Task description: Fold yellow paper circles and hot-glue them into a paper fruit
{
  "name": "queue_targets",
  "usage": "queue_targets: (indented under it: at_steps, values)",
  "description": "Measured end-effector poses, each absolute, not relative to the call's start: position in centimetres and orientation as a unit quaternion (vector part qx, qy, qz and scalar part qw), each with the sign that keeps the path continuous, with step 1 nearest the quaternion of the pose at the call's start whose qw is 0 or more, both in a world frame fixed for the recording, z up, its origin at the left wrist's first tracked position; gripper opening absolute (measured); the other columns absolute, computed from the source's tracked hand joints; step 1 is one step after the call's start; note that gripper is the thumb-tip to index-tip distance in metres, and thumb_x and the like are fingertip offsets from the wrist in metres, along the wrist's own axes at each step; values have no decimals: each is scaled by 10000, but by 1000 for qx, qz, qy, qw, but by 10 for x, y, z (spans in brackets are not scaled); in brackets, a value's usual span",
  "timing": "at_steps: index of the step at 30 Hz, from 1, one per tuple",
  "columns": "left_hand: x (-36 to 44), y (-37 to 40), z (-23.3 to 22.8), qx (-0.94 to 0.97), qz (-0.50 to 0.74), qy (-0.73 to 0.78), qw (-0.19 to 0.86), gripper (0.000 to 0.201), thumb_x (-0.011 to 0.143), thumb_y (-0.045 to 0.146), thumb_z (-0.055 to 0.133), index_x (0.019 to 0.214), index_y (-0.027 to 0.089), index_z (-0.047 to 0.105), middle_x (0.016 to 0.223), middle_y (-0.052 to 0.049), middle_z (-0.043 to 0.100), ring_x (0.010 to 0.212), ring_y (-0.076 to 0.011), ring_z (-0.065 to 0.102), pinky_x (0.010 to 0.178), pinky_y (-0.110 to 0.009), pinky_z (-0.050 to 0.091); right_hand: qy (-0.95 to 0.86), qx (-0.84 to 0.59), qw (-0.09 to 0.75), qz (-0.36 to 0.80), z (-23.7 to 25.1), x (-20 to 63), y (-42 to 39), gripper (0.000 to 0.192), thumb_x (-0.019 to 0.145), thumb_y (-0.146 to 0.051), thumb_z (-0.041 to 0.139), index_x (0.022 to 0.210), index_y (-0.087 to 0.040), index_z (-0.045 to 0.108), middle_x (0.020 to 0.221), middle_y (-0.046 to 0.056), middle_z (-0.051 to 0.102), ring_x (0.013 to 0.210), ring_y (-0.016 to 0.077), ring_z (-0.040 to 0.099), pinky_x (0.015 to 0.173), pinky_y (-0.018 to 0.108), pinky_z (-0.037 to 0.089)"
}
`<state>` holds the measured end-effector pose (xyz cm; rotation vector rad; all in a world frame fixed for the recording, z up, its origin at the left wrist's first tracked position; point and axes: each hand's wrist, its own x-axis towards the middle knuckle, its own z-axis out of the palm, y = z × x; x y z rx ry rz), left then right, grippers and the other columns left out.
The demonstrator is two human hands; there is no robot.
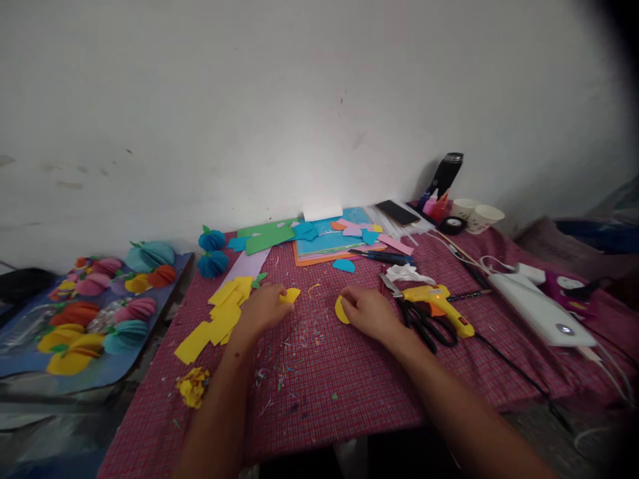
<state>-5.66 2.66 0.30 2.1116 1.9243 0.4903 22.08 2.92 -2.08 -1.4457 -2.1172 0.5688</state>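
"So, what is being held?"

"The left hand (267, 307) pinches a yellow slip (289, 296); the right hand (370, 313) grips the edge of a yellow disc (341, 311), the two well apart above a checked cloth (344, 379) (flecked with tiny scraps (287, 343))."

"And around them?"

"Yellow cards (227, 318) lie just beside the left wrist; scissors (424, 319) and a glue gun (428, 294) lie near the right."

Passage between left hand (267, 308) and right hand (370, 313).
Yellow plastic glue gun (424, 293) and, seemingly, black-handled metal scissors (423, 320) obstruct rightward.
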Motion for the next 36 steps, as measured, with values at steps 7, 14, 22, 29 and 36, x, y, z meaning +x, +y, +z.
queue_targets:
  at_steps: [7, 14, 22, 29, 36]
  values:
    - [-63, 28, -2, 738, 157, 640, 142, 117, 734, 263, 673, 838, 222, 706, 907, -96, 712, 839, -263, 629, 729, -321, 383, -801, -560, 170, 125, -15, 222, 26, 228, 926, -344, 525, 893, -227, 717, 875, 58, 769, 768, 210, 681, 584, 294, 290]
    - [-64, 26, 6, 754, 124, 629, 145, 99, 758, 229, 627, 835, 220, 689, 889, -83, 710, 799, -250, 628, 691, -314, 386, -799, -567, 173, 101, -13, 227, 27, 302, 958, -432, 497, 936, -274, 754, 861, 52, 775, 745, 215, 679, 596, 297, 300]
    - [-61, 26, 15, 770, 60, 624, 119, 196, 834, 225, 491, 722, 194, 649, 815, -67, 698, 750, -215, 609, 642, -295, 350, -771, -588, 226, 91, -17, 229, 32, 311, 968, -379, 471, 854, -236, 722, 791, 41, 759, 706, 196, 672, 597, 288, 308]
    - [-59, 27, 22, 704, 3, 709, 40, 327, 907, 264, 398, 791, 180, 692, 848, -108, 726, 793, -247, 651, 643, -305, 370, -747, -560, 330, 137, -20, 230, 35, 290, 948, -345, 487, 803, -217, 703, 737, 16, 724, 673, 174, 648, 613, 267, 360]
    - [-49, 24, 28, 653, 210, 728, -23, 340, 931, 412, 471, 759, 181, 652, 790, -62, 696, 755, -199, 612, 641, -277, 358, -696, -541, 442, 163, -15, 231, 35, 240, 934, -319, 504, 899, -200, 709, 790, 29, 732, 739, 190, 659, 679, 278, 430]
